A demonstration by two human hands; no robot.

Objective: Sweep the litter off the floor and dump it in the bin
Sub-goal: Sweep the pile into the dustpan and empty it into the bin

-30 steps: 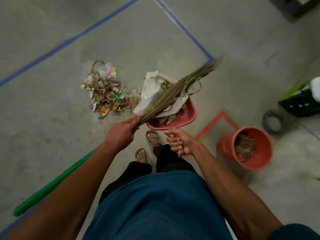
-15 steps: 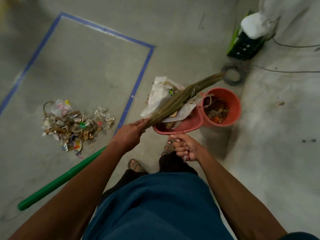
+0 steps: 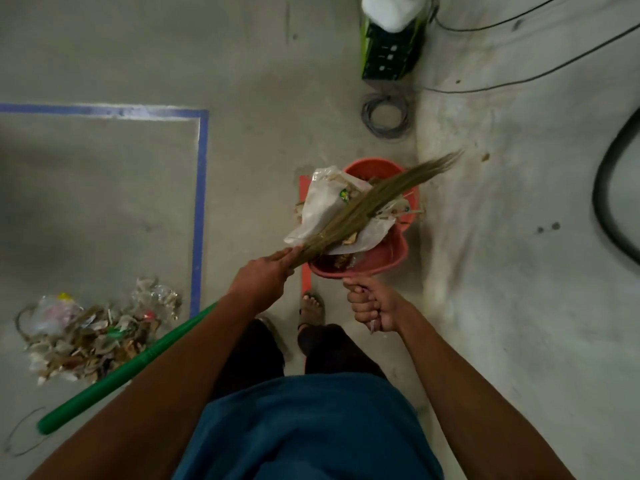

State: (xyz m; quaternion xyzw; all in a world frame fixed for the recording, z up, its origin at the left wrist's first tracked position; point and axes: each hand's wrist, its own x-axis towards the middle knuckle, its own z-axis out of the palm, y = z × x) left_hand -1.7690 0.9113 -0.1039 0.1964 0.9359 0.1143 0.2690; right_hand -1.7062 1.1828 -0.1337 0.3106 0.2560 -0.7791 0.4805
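Note:
My right hand [image 3: 372, 306] grips the handle of a red dustpan [image 3: 377, 259] held above the floor. White plastic and paper scraps [image 3: 323, 206] fill the pan. My left hand [image 3: 263, 278] grips a grass broom [image 3: 367, 199] where its green handle [image 3: 121, 372] meets the bristles, and the bristles lie across the load. The red bin [image 3: 375, 166] stands right behind the pan, mostly hidden by it. A heap of litter [image 3: 93, 327] lies on the floor to the left.
Blue tape [image 3: 201, 202] marks a rectangle on the grey floor and red tape [image 3: 304, 282] runs by my sandalled feet. A green crate [image 3: 389, 53] with a white bag, a wire coil [image 3: 384, 114], cables and a black hose [image 3: 609, 202] lie behind and to the right.
I have turned right, towards the bin. The dustpan with the broom pressed on its load has moved over the bin's near rim, and the litter heap has slid to the lower left of view.

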